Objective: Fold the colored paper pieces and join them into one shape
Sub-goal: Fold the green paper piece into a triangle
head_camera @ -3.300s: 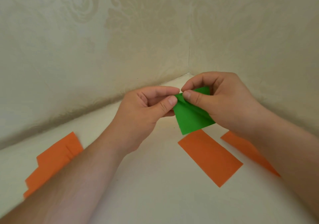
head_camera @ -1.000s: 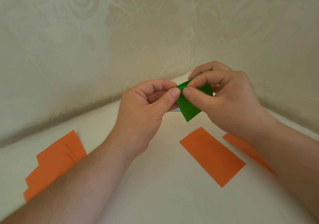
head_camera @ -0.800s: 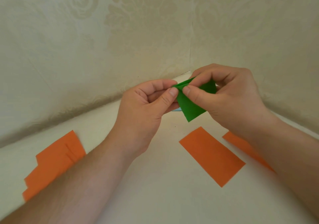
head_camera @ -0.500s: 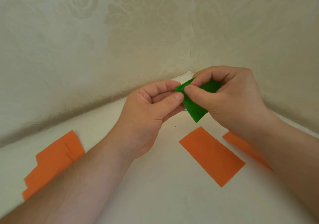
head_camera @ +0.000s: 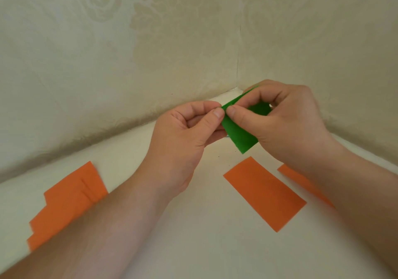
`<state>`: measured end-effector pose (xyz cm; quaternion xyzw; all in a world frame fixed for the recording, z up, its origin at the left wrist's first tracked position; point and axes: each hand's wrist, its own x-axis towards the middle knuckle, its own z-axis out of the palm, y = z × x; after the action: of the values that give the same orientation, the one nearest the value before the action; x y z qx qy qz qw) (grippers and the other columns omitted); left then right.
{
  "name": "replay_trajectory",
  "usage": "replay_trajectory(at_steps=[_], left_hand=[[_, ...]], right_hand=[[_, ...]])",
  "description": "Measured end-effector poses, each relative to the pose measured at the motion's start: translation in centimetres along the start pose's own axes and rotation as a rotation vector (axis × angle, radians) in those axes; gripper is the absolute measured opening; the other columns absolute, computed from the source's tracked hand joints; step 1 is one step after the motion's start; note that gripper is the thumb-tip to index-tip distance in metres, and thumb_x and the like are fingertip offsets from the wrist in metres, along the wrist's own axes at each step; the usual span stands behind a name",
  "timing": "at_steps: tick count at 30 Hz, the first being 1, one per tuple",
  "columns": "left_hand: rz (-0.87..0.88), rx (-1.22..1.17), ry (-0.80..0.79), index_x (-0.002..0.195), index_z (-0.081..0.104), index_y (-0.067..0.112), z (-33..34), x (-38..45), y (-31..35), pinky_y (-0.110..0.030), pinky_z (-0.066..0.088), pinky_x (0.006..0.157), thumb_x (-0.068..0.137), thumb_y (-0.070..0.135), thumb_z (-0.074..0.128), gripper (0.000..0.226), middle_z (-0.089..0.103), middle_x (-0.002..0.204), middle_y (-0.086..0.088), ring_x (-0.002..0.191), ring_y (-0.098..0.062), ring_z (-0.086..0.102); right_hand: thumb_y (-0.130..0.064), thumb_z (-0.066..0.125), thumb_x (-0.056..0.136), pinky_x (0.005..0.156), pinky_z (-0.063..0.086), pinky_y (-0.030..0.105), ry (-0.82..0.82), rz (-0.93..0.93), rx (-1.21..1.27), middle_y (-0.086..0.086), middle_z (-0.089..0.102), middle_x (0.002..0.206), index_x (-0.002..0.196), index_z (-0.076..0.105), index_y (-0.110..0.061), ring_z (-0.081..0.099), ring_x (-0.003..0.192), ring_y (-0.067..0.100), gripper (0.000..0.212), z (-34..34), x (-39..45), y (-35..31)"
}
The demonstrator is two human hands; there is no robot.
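A folded green paper piece is held up above the white table, near the wall corner. My left hand pinches its top left corner between thumb and forefinger. My right hand pinches the same corner from the right, with its other fingers curled over the upper part of the paper and hiding it. An orange paper rectangle lies flat on the table below the green piece. Another orange piece shows partly under my right forearm.
A stack of several orange paper pieces lies at the left, partly under my left forearm. The white table sits in a corner between two cream patterned walls.
The green piece has been folded smaller and turned in my hands since the earliest frame. Both hands have kept pinching it near the corner, shifting only slightly.
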<state>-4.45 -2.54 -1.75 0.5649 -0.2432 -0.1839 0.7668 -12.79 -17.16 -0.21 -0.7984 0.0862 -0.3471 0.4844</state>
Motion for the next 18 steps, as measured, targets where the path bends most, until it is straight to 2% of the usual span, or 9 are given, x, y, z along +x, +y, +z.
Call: replay_trajectory(at_steps=[6, 13, 15, 18], left_hand=[[0.099, 0.151, 0.028, 0.096, 0.073, 0.009, -0.04, -0.18, 0.01, -0.034, 0.063, 0.080, 0.096, 0.005, 0.068, 0.007, 0.079, 0.087, -0.013, 0.085, -0.026, 0.078], [0.209, 0.321, 0.061, 0.091, 0.075, 0.020, -0.18, -0.22, 0.05, -0.044, 0.064, 0.083, 0.093, 0.011, 0.073, 0.010, 0.079, 0.084, -0.005, 0.082, -0.023, 0.077], [0.213, 0.348, 0.065, 0.090, 0.076, 0.023, -0.21, -0.24, 0.05, -0.047, 0.063, 0.084, 0.093, 0.014, 0.074, 0.010, 0.078, 0.084, -0.004, 0.084, -0.023, 0.076], [0.225, 0.380, 0.069, 0.088, 0.076, 0.027, -0.30, -0.18, -0.02, -0.049, 0.063, 0.086, 0.092, 0.016, 0.076, 0.012, 0.078, 0.083, -0.001, 0.084, -0.020, 0.076]], right_hand=[[-0.031, 0.084, 0.081, 0.062, 0.047, 0.013, 0.003, 0.011, -0.033, -0.014, 0.070, 0.084, 0.072, 0.075, -0.028, 0.065, 0.079, 0.003, 0.014, 0.10, -0.03, -0.01], [-0.030, 0.084, 0.079, 0.065, 0.046, 0.013, -0.002, -0.019, -0.069, -0.014, 0.067, 0.090, 0.073, 0.073, -0.029, 0.064, 0.087, 0.004, 0.013, 0.06, -0.02, 0.10], [-0.029, 0.085, 0.077, 0.064, 0.043, 0.010, -0.004, -0.025, -0.073, -0.013, 0.067, 0.092, 0.075, 0.073, -0.030, 0.063, 0.085, 0.003, 0.013, 0.01, -0.01, 0.10], [-0.024, 0.086, 0.078, 0.060, 0.043, 0.009, -0.038, -0.002, -0.035, -0.010, 0.067, 0.097, 0.089, 0.072, -0.035, 0.058, 0.073, 0.001, 0.021, -0.22, 0.07, 0.06]])
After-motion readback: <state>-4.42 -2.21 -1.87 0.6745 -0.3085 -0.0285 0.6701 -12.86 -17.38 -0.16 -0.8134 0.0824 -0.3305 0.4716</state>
